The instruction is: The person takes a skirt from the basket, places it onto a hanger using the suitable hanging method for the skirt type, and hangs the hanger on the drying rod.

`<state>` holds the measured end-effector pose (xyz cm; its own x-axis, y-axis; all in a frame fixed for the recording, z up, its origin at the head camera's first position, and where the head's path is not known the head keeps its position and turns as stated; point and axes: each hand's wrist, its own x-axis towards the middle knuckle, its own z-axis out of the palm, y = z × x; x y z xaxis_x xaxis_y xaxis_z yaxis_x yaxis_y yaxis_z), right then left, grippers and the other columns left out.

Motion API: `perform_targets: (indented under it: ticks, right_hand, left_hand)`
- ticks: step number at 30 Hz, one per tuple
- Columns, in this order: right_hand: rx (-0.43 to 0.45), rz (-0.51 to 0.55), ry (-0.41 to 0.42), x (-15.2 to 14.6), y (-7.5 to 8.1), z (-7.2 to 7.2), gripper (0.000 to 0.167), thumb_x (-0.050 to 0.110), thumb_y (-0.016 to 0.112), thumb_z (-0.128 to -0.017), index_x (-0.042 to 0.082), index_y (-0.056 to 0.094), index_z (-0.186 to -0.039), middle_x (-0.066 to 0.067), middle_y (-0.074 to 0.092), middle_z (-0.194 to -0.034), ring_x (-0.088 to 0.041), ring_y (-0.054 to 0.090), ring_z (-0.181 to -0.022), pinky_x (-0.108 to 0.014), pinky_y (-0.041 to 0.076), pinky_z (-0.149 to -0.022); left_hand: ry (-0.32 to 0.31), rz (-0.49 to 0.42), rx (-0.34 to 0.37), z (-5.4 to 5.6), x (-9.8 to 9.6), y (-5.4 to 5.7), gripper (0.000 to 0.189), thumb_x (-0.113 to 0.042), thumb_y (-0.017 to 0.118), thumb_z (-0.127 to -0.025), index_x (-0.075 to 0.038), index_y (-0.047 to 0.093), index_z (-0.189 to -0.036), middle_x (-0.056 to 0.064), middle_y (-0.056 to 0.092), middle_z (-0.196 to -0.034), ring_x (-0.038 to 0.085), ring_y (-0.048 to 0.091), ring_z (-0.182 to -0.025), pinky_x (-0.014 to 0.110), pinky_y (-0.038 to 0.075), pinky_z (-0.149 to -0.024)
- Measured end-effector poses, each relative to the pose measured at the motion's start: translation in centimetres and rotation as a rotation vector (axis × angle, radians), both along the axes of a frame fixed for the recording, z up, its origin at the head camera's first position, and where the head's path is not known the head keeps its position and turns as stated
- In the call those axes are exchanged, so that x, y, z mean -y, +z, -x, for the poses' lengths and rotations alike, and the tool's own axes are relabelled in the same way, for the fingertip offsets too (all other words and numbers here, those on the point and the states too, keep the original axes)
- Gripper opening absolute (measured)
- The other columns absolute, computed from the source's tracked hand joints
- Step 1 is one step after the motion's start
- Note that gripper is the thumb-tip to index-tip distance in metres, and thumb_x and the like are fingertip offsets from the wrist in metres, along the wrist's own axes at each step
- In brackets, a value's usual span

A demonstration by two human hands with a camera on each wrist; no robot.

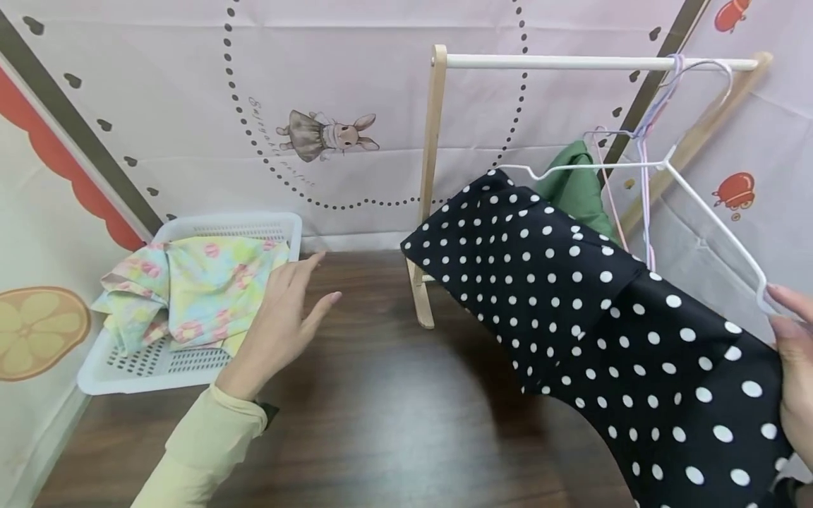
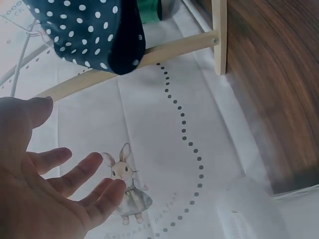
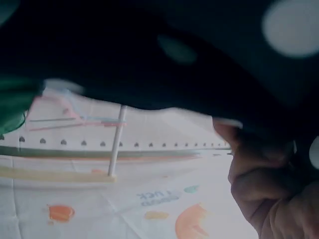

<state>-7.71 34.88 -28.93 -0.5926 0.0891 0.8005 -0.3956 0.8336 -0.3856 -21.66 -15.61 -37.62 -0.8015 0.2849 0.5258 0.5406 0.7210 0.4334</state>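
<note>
My right hand [image 1: 797, 353], at the right edge of the head view, pinches the lower right end of a white hanger [image 1: 718, 212] together with the edge of a black garment with white polka dots [image 1: 565, 282]. The far end of the hanger reaches the garment's upper left corner. The garment slants down towards me, in front of the rack. In the right wrist view, dark cloth [image 3: 149, 59] hides part of that hand's fingers. My left hand [image 1: 279, 317] holds nothing; its fingers are spread beside a patterned yellow, blue and pink cloth [image 1: 212, 282].
The cloth lies in a white plastic basket [image 1: 101, 374] at the left. A wooden rack with a white rail [image 1: 559, 62] stands at the back right, carrying pastel hangers [image 1: 644, 190] and a green garment [image 1: 574, 190]. Printed sheets [image 1: 381, 85] line the walls above the brown floor [image 1: 381, 409].
</note>
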Motion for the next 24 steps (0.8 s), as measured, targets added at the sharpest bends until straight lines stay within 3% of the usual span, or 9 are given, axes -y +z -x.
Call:
perform_targets:
  ticks: [4,8,11,13,14,16,18,20,24]
  right_hand:
    - [-0.053,0.073,-0.108,2.9,1.1,1.1,0.025,0.002,0.053,-0.099,-0.007,0.063,-0.12,0.032,0.042,-0.079,0.012,0.029,-0.049,-0.003,0.023,-0.05]
    - [0.019,0.146,-0.284,5.6,1.8,2.2,0.027,0.01,0.055,-0.099,0.014,0.07,-0.121,0.03,0.045,-0.077,0.007,0.03,-0.051,-0.009,0.023,-0.046]
    - [0.054,0.129,-0.371,6.9,2.3,3.2,0.028,0.021,0.054,-0.099,0.022,0.068,-0.124,0.017,0.066,-0.088,0.012,0.035,-0.058,-0.006,0.025,-0.051]
    - [0.029,0.094,-0.398,7.3,2.4,4.0,0.028,0.025,0.054,-0.099,0.024,0.069,-0.123,0.005,0.073,-0.096,0.019,0.036,-0.062,-0.005,0.024,-0.052]
    - [0.022,0.08,-0.407,7.4,2.6,4.4,0.028,0.026,0.054,-0.099,0.023,0.069,-0.122,-0.004,0.073,-0.1,0.018,0.045,-0.065,-0.004,0.024,-0.053]
    - [0.016,0.058,-0.423,7.6,2.7,5.3,0.029,0.03,0.053,-0.099,0.024,0.069,-0.122,-0.01,0.072,-0.104,0.011,0.055,-0.068,-0.004,0.025,-0.053]
    - [0.007,0.044,-0.423,7.8,2.8,6.2,0.029,0.031,0.051,-0.1,0.024,0.069,-0.122,-0.01,0.072,-0.102,-0.008,0.066,-0.072,-0.005,0.023,-0.051]
    - [0.003,0.037,-0.416,8.0,2.8,7.1,0.03,0.031,0.05,-0.1,0.023,0.069,-0.122,-0.01,0.072,-0.101,-0.032,0.067,-0.073,-0.008,0.024,-0.051]
    - [-0.033,0.027,-0.414,8.5,2.5,8.6,0.029,0.027,0.05,-0.101,0.021,0.07,-0.121,-0.012,0.071,-0.101,-0.045,0.064,-0.077,-0.034,0.039,-0.053]
  left_hand:
    - [0.004,0.004,0.009,-0.1,0.3,-0.1,0.063,-0.025,0.064,-0.095,-0.007,0.035,-0.149,0.018,0.046,-0.136,0.038,0.034,-0.129,0.053,0.031,-0.104]
    - [0.0,0.005,-0.014,-0.2,0.4,-0.2,0.062,-0.021,0.066,-0.094,-0.004,0.037,-0.147,0.019,0.048,-0.134,0.039,0.035,-0.127,0.053,0.031,-0.103]
    - [-0.003,0.004,-0.031,-0.2,0.5,-0.3,0.063,-0.019,0.067,-0.093,-0.004,0.037,-0.147,0.019,0.049,-0.133,0.039,0.036,-0.126,0.053,0.031,-0.103]
    - [-0.001,0.006,-0.031,-0.3,0.6,-0.4,0.063,-0.019,0.067,-0.094,-0.005,0.037,-0.147,0.018,0.049,-0.133,0.039,0.036,-0.126,0.053,0.031,-0.103]
    - [0.001,0.008,-0.028,-0.3,0.6,-0.4,0.063,-0.02,0.067,-0.094,-0.006,0.036,-0.147,0.018,0.049,-0.133,0.039,0.036,-0.127,0.053,0.031,-0.103]
    - [0.005,0.008,-0.027,-0.4,0.8,-0.5,0.063,-0.019,0.067,-0.094,-0.007,0.037,-0.148,0.017,0.049,-0.133,0.039,0.036,-0.126,0.053,0.031,-0.103]
    - [0.009,0.006,-0.029,-0.5,1.0,-0.5,0.062,-0.018,0.067,-0.093,-0.007,0.038,-0.147,0.017,0.049,-0.132,0.039,0.037,-0.126,0.053,0.031,-0.103]
    - [0.014,0.006,-0.033,-0.7,1.1,-0.5,0.062,-0.017,0.067,-0.093,-0.007,0.039,-0.147,0.017,0.05,-0.131,0.039,0.037,-0.125,0.053,0.03,-0.103]
    - [0.019,0.01,-0.033,-0.7,1.3,-0.5,0.059,-0.016,0.067,-0.093,-0.007,0.04,-0.146,0.017,0.05,-0.129,0.039,0.038,-0.124,0.052,0.03,-0.103]
